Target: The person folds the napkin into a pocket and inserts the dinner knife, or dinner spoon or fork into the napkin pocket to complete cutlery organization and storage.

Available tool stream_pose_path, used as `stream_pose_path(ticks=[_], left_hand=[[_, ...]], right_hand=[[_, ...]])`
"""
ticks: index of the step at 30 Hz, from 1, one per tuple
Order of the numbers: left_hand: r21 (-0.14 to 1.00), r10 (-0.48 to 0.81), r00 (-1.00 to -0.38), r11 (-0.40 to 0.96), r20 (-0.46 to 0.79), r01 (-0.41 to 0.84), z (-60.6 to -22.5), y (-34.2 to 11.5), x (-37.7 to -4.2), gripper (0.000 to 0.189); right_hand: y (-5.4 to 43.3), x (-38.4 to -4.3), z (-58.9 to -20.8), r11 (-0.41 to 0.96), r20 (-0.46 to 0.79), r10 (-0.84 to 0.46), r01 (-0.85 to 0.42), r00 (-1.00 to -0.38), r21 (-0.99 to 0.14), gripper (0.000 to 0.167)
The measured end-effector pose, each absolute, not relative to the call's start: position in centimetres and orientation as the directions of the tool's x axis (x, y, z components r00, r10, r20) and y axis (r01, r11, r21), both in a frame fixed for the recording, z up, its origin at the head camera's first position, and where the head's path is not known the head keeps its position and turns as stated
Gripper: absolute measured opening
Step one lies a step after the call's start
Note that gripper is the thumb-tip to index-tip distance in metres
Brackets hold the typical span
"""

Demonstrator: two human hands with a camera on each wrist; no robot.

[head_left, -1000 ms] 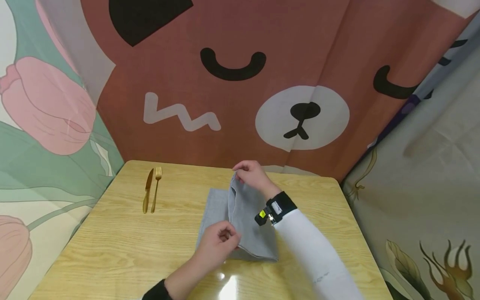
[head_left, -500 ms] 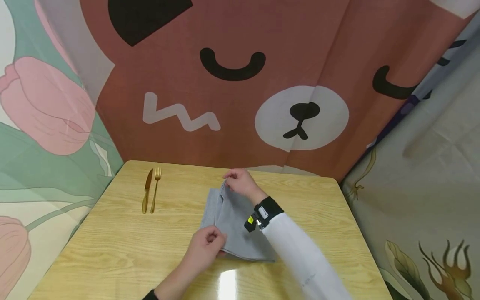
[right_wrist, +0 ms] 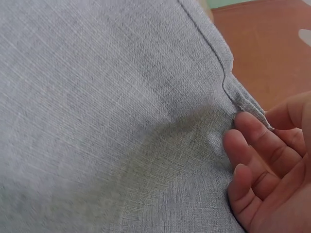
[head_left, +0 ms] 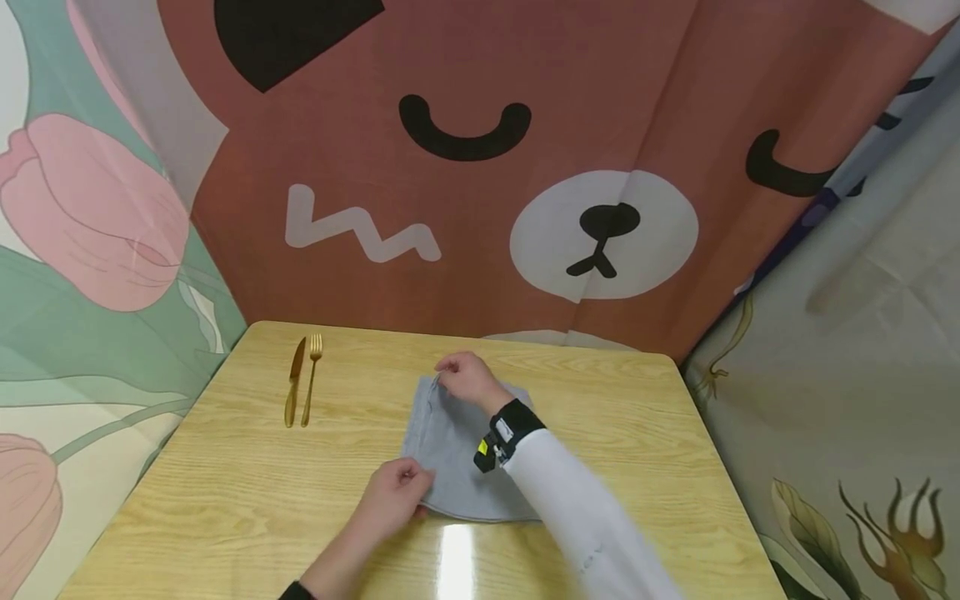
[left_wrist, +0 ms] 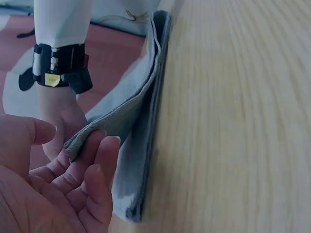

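Note:
A grey cloth napkin (head_left: 472,467), folded in layers, lies on the table, its upper flap raised along the left side. My left hand (head_left: 395,492) holds the near left corner of that flap. In the left wrist view the corner rests against the curled fingers (left_wrist: 99,170), and the gap between the flap and the lower layer shows. At the far left corner my right hand (head_left: 471,381) pinches the flap's edge. Close up in the right wrist view, the hemmed corner of the napkin (right_wrist: 121,97) sits between thumb and fingers (right_wrist: 257,133).
A gold knife (head_left: 295,383) and a gold fork (head_left: 312,381) lie side by side at the back left of the wooden table (head_left: 225,500). Printed curtains (head_left: 450,200) hang right behind the table and at both sides.
Both hands have moved left with the napkin's upper flap, and the right hand has also come lower and nearer. The flap now covers more of the lower layer. Knife and fork stay put.

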State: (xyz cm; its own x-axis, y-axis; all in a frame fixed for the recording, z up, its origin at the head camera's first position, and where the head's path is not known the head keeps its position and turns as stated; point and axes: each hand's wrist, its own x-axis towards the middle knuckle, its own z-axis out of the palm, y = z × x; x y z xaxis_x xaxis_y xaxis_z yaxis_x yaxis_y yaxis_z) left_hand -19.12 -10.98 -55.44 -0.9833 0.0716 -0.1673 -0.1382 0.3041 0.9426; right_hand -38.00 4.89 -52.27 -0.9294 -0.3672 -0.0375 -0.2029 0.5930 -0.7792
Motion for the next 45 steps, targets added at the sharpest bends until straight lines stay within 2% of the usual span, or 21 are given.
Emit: stream_pose_path(ticks=[7, 13, 26, 45], left_hand=[[0.875, 0.041, -0.98, 0.458, -0.195, -0.155, -55.9, -11.5, -19.7, 0.037], [0.794, 0.009, -0.986, 0.594, -0.165, -0.127, -56.3, -11.7, -19.9, 0.039], [0.81, 0.017, -0.989, 0.576, -0.149, -0.113, -57.5, -12.5, -20.7, 0.04], [0.754, 0.008, -0.986, 0.645, -0.167, -0.122, -57.1, -12.3, -20.6, 0.044]], right_hand=[[4.2, -37.8, -53.3, 0.636, -0.09, -0.373, -0.184, -0.923, -0.749, 0.033], [3.8, -37.9, -54.0, 0.646, -0.068, -0.371, -0.204, -0.926, -0.736, 0.033], [2.7, -37.7, -54.6, 0.668, -0.081, -0.34, -0.18, -0.937, -0.722, 0.033], [2.4, -37.5, -56.1, 0.669, -0.128, -0.397, -0.191, -0.909, -0.718, 0.04]])
